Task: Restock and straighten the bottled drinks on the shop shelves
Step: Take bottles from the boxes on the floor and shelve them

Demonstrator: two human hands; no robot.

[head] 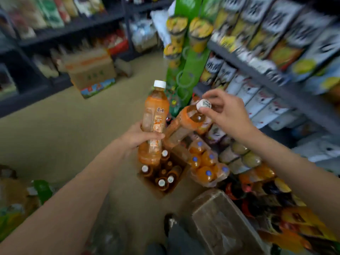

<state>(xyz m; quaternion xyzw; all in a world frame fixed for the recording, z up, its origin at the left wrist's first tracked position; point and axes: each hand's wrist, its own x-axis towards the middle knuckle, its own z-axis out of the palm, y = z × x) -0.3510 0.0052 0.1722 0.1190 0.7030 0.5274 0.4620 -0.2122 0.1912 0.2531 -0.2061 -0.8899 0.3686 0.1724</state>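
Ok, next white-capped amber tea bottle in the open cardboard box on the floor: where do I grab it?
Pinch the cap and neck of the nearest bottle from straight above; the bottles stand upright, packed close in the box, so only tops are exposed.

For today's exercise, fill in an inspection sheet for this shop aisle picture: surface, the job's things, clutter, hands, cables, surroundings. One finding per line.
Surface: tan floor, blurred by motion.
Job's things: two orange-labelled tea bottles with white caps, one upright, one tilted; open carton on the floor with more capped bottles.
Clutter: shrink-wrapped pack of orange drinks beside the carton; wrapped brown box nearer the camera; cardboard boxes across the aisle.
Hands: left hand grips the upright bottle's body; right hand fingers pinch the tilted bottle at its cap.
Cables: nothing seen.
Surroundings: dark shelves of packaged goods at right, green hanging display, more shelving at left.
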